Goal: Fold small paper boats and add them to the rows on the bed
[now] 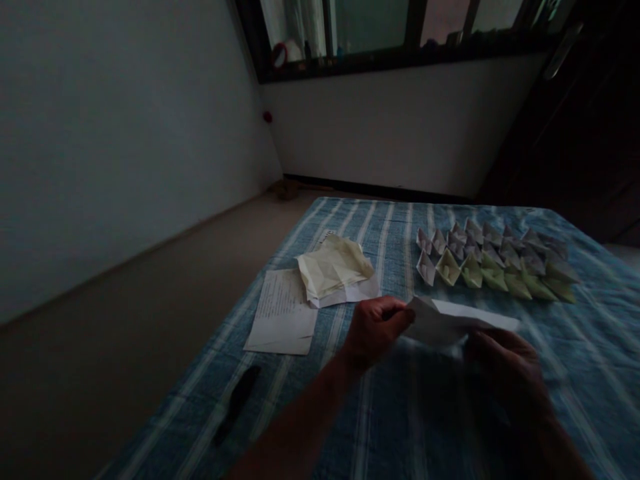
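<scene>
A folded white sheet of paper (443,321) is held up between my two hands, above the blue striped cloth. My left hand (376,328) pinches its left end between thumb and fingers. At the other end, my right hand (507,367) grips the lower right edge; its fingers are dark and partly hidden. Beyond the sheet, rows of folded paper boats (470,270), white behind and yellow-green in front, stand at the right. To the left of my hands lies a stack of creased yellowish paper (336,268) on white sheets.
A printed page (285,313) lies flat on the striped cloth (295,383) at the left. Near the left edge rests a dark knife-like object (237,403). Past the table are a white wall (390,130), a window (370,27) and a dark door (575,133).
</scene>
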Tool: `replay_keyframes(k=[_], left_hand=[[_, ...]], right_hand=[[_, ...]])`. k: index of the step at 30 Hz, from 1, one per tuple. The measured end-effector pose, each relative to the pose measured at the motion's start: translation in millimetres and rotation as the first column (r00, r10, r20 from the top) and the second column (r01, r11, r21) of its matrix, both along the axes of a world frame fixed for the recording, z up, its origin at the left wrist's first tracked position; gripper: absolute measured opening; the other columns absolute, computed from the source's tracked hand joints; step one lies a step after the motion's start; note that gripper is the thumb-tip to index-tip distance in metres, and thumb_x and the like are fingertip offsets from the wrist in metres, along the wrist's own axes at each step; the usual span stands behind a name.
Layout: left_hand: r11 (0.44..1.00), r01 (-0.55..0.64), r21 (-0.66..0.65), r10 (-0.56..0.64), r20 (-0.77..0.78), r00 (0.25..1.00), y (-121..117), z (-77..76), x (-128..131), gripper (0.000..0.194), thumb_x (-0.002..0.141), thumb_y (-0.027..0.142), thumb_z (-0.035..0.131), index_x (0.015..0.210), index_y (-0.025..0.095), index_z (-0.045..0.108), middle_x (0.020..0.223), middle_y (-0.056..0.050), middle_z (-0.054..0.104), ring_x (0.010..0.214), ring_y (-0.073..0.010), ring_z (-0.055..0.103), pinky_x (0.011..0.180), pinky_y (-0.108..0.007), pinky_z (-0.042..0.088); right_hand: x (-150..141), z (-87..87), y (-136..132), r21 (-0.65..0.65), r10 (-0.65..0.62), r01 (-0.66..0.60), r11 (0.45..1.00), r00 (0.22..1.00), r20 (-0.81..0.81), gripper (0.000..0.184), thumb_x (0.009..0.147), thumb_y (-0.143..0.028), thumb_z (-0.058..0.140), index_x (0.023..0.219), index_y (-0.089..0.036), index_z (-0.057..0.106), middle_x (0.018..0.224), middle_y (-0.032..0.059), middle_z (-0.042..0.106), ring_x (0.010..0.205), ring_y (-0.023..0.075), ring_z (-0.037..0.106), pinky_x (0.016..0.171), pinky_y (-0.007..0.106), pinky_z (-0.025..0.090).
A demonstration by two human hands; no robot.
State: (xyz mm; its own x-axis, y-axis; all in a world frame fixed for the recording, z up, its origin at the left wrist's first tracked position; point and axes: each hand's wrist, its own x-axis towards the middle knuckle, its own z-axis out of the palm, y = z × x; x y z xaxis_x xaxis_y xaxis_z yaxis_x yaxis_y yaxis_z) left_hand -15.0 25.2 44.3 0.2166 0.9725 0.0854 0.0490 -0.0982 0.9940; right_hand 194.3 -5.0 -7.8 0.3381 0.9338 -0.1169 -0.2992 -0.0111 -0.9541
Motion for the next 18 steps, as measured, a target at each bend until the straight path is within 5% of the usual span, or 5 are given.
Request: replay_keyframes(k=[3, 9, 18], left_hand=[[0.978, -0.009, 0.209, 0.007, 0.007, 1.0, -2.5, 2.8, 1.2, 0.015, 0.079, 0.027, 0.066, 0.08, 0.014, 0.073, 0.088, -0.009, 0.075, 0.083, -0.018, 0.069, 0.072, -0.027, 0.053], [0.897, 0.054, 0.439, -0.018, -0.085, 0.996, 5.2, -9.1, -4.3, 0.01, 0.076, 0.024, 0.071, 0.079, 0.015, 0.069, 0.109, -0.014, 0.071, 0.103, -0.0217, 0.066, 0.093, -0.035, 0.05], [0.848, 0.355, 0.393, -0.18, -0.417, 0.891, 28.4, -46.5, -24.5, 0.01, 0.074, 0.026, 0.07, 0.077, 0.016, 0.071, 0.103, -0.012, 0.073, 0.097, -0.0214, 0.068, 0.087, -0.032, 0.051]], right_hand=[[6.6, -7.5, 0.4, 0.177, 0.061, -0.071, 0.982, 0.996, 0.063, 0.032, 0.049, -0.032, 0.088, 0.077, -0.022, 0.076, 0.092, 0.0074, 0.075, 0.079, 0.0251, 0.07, 0.063, 0.029, 0.057], [11.8, -24.7, 3.2, 0.296, 0.041, -0.124, 0.947, 0.962, 0.271, 0.028, 0.062, -0.041, 0.081, 0.085, -0.026, 0.076, 0.115, 0.0094, 0.069, 0.109, 0.0316, 0.062, 0.083, 0.037, 0.054], [20.1, -38.2, 12.7, 0.21, 0.116, -0.336, 0.918, 0.734, 0.67, 0.032, 0.06, -0.048, 0.08, 0.082, -0.025, 0.077, 0.109, 0.0125, 0.071, 0.118, 0.0385, 0.055, 0.097, 0.054, 0.044]])
